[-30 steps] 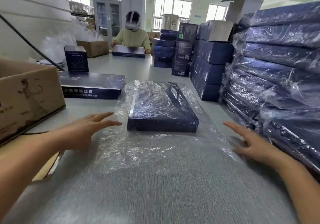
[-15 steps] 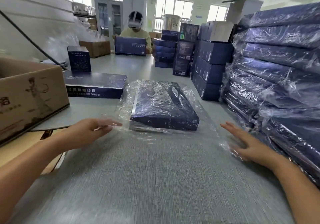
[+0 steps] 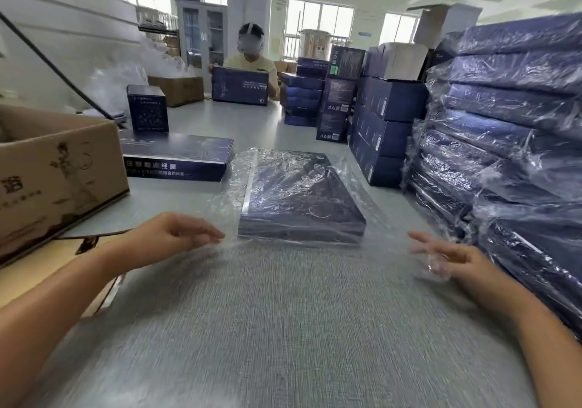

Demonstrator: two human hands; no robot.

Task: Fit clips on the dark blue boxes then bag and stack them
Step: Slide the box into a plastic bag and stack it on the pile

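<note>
Bagged box on the desk, a hand at each side

Right now a dark blue box lies flat at the centre of the frame on the grey desk, already inside a clear plastic bag whose loose mouth spreads toward the lower edge of the picture. At lower left, the left hand hovers with fingers loosely curled, its fingertips touching the bag's edge just beside the box's near left corner; it grips nothing firmly that can be seen. At lower right, the right hand is spread with relaxed fingers, and a crumple of the bag lies against them. Along the right side of the frame rises a stack of bagged boxes. At left centre another flat blue box lies unbagged, with a cardboard carton at the left edge. In the upper middle a second person holds a blue box upright on the desk.
</note>
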